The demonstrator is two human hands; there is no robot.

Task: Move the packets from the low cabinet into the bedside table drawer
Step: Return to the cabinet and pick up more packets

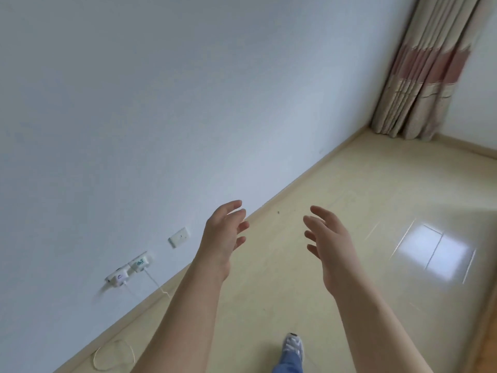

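No packets, low cabinet or bedside table drawer appear in the head view. My left hand (224,235) is stretched out in front of me with its fingers relaxed and spread, holding nothing. My right hand (328,238) is held out beside it, about a hand's width to the right, with fingers loosely spread and also empty. Both hands hover in the air over the floor near the foot of the wall.
A pale wall (134,117) runs along the left, with a wall switch (179,237) and plugged sockets (129,270) trailing a thin white cable (113,354). Glossy beige floor (363,200) stretches ahead. A curtain (425,68) hangs in the far right corner. My shoe (293,345) shows below.
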